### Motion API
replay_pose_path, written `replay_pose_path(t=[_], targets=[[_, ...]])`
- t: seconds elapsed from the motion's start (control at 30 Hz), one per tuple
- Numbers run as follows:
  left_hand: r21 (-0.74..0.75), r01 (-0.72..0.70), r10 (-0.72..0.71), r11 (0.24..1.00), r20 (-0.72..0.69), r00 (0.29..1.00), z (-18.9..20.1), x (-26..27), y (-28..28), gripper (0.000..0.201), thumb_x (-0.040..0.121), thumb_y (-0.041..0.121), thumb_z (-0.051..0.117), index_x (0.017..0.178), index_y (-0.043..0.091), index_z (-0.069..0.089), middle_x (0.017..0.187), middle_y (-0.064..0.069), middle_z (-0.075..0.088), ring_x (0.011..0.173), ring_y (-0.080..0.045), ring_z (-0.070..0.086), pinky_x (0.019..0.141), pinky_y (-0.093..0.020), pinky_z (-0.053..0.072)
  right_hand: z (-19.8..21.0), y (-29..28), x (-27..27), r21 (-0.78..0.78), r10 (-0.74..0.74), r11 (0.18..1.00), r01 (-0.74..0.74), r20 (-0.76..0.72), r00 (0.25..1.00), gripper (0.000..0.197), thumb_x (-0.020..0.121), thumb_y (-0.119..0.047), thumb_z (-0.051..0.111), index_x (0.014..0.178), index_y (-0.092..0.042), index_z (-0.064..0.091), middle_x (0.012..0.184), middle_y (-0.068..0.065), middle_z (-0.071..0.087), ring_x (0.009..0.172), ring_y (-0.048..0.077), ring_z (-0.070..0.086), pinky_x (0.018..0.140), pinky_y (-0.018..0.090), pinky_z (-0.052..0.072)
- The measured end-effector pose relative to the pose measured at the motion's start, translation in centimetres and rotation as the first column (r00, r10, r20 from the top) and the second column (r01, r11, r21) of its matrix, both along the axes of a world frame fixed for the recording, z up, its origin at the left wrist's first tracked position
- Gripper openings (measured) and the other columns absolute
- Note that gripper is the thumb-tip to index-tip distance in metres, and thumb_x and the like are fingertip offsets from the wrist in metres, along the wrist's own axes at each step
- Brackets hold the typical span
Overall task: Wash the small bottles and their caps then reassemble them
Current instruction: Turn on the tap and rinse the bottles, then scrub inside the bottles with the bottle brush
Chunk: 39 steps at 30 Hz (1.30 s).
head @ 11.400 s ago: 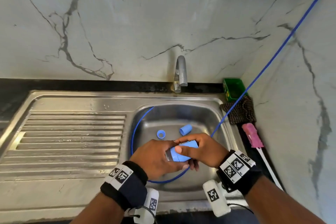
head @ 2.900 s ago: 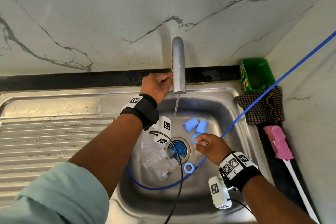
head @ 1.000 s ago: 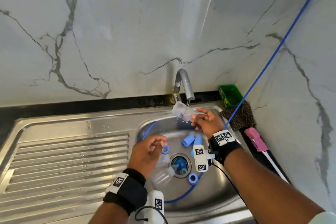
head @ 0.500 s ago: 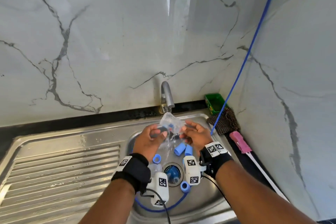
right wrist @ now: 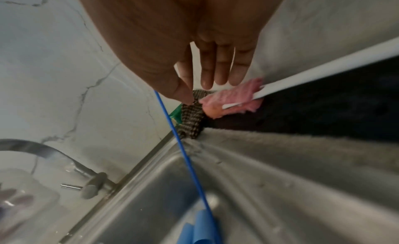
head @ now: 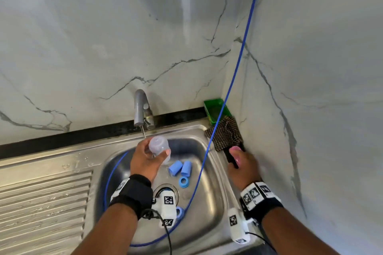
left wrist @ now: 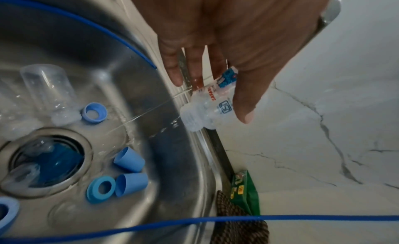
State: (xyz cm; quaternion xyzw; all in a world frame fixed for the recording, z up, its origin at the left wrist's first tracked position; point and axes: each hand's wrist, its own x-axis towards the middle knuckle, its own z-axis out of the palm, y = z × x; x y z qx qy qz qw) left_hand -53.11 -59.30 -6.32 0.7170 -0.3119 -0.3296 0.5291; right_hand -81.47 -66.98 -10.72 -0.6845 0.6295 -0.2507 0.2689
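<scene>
Our left hand with a bottle fills the gap under the tap at the basin's 12 o'clock. A blue cord slants across the sink's right half toward 1 o'clock, barring the straight way to our right hand at the brush. Caps crowd the floor near 2 o'clock; bottles lie beside the drain. The ribbed drainboard at 9 o'clock lies open.
</scene>
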Motion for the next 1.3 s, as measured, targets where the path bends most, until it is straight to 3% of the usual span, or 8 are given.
replay_pose_path(t=[0.13,0.27,0.4,0.63,0.83,0.93,1.03,1.3], targets=[[0.039,-0.072,0.067,0.997,0.131,0.989,0.0,0.2,-1.5,0.059,0.069,0.017,0.092,0.118,0.025,0.059,0.110,0.000,0.069,0.101,-0.021,0.066,0.095,-0.037,0.053,-1.4,-0.7,-2.4,-0.062,0.044,0.996,-0.058,-0.215,0.976,0.060,0.059,-0.025,0.060,0.118,-0.020,0.071,0.108,0.006,0.071,0.099,0.036,0.063,0.092,0.044,0.050],[0.055,-0.155,0.147,0.986,0.125,0.981,-0.5,1.3,-1.7,0.062,0.069,0.020,0.093,0.120,0.021,0.058,0.112,-0.002,0.070,0.103,-0.024,0.067,0.101,-0.042,0.052,-1.7,-0.4,-2.3,-0.128,0.039,0.990,-0.065,-0.199,0.979,0.071,0.051,0.003,0.078,0.120,-0.011,0.067,0.109,0.014,0.071,0.094,0.041,0.064,0.088,0.049,0.052],[0.061,-0.149,0.134,0.987,0.206,0.969,0.2,2.1,-1.2,0.062,0.072,0.019,0.090,0.124,0.015,0.057,0.114,-0.001,0.067,0.101,-0.021,0.064,0.088,-0.025,0.046,-1.1,-0.4,-2.2,-0.185,0.049,0.980,-0.070,-0.117,0.992,0.075,0.048,0.018,0.071,0.117,-0.012,0.068,0.106,0.011,0.073,0.087,0.038,0.064,0.084,0.040,0.052],[-0.041,-0.055,0.062,0.998,0.214,0.975,0.9,4.1,0.8,0.055,0.073,0.014,0.088,0.116,0.031,0.058,0.113,0.009,0.066,0.101,-0.007,0.061,0.093,-0.024,0.047,1.8,1.5,-0.3,-0.057,-0.071,0.995,0.078,0.118,0.990,0.051,0.077,-0.011,0.068,0.127,-0.017,0.061,0.122,0.013,0.064,0.108,0.033,0.059,0.095,0.036,0.045],[-0.080,0.071,-0.045,0.994,0.284,0.958,0.7,5.3,2.8,0.060,0.073,0.022,0.088,0.123,0.037,0.059,0.119,0.018,0.061,0.108,0.009,0.055,0.089,-0.014,0.044,5.3,4.6,4.5,-0.011,0.162,0.986,-0.165,0.260,0.952,0.062,0.083,-0.012,0.069,0.111,-0.064,0.052,0.110,-0.013,0.069,0.090,0.002,0.066,0.087,0.032,0.053],[-0.100,0.084,-0.054,0.992,0.268,0.962,0.3,5.5,4.4,0.063,0.073,0.021,0.088,0.127,0.035,0.059,0.123,0.014,0.062,0.112,0.001,0.057,0.097,-0.024,0.050,6.6,5.4,7.6,-0.016,0.267,0.962,-0.272,0.252,0.930,0.050,0.081,-0.023,0.065,0.121,-0.052,0.057,0.115,-0.016,0.066,0.097,0.002,0.064,0.090,0.035,0.054],[-0.104,0.097,-0.070,0.990,0.239,0.969,0.1,5.7,5.5,0.066,0.073,0.024,0.089,0.130,0.036,0.058,0.124,0.015,0.062,0.114,-0.003,0.059,0.100,-0.031,0.052,8.4,5.2,10.8,-0.082,0.376,0.926,-0.368,0.276,0.885,0.055,0.081,-0.011,0.065,0.126,-0.042,0.060,0.116,-0.019,0.066,0.103,0.001,0.063,0.088,0.025,0.053],[-0.126,0.188,-0.164,0.974,0.182,0.970,1.9,5.2,7.0,0.054,0.074,0.023,0.089,0.112,0.046,0.058,0.107,0.022,0.069,0.101,0.006,0.063,0.087,-0.014,0.051,9.7,5.8,17.5,-0.154,0.676,0.735,-0.660,0.090,0.731,0.059,0.079,-0.034,0.053,0.136,-0.047,0.053,0.122,-0.017,0.057,0.108,0.000,0.056,0.093,0.022,0.050]])
